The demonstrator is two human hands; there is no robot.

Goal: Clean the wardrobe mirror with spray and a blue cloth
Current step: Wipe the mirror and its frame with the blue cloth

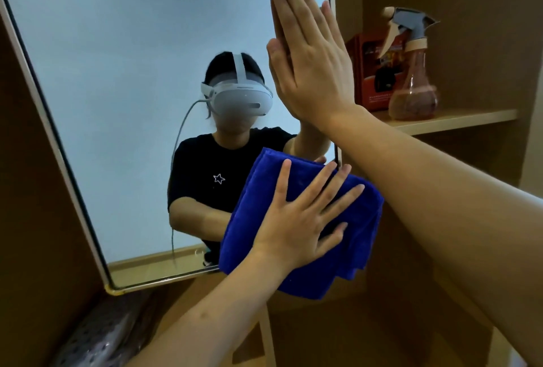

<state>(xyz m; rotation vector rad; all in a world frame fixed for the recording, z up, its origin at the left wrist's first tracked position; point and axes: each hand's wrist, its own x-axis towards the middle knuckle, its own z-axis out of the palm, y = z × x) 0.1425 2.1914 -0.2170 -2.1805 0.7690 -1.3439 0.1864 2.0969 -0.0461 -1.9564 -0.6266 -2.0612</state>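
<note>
Mirror w/ blue cloth under left hand; spray bottle on shelf.

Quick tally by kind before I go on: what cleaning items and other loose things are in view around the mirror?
Blue cloth: 1, pressed flat on the mirror by the left hand
Spray bottle: 1, upright on the shelf
Red box: 1, behind the bottle
Total: 3 loose items. The right hand lies open against the mirror's edge, holding nothing.

Plush blue cloth, glossy mirror (streak-free), matt wooden shelf
</note>
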